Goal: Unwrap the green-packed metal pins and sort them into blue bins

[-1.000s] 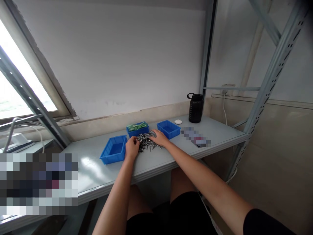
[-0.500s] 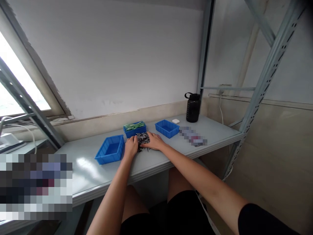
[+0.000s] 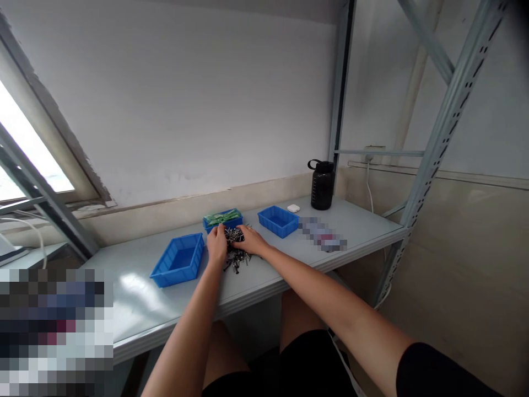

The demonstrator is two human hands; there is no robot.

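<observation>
Between my two hands is a clump of small black and silver screws [image 3: 234,235], too small to tell apart singly. My left hand [image 3: 216,244] closes round its left side, fingers curled. On the other side my right hand [image 3: 252,241] presses the clump with fingers and thumb bent round it. Loose screws [image 3: 236,263] lie spilled on the table just below the hands. Right behind my hands is a blue bin [image 3: 211,227] with green packets [image 3: 223,217] in it. A larger blue bin [image 3: 159,275] stands left of my left hand.
Another blue bin [image 3: 281,231] stands right of my hands, near a small white case [image 3: 293,208]. A black bottle [image 3: 322,187] stands by the metal rack post [image 3: 342,82]. A blurred-out item [image 3: 322,234] lies at the right of the grey table [image 3: 132,320].
The clump has been lifted slightly and loosened, and more screws are now spread on the table below it. Both hands have risen a little with it. The view has shifted slightly.
</observation>
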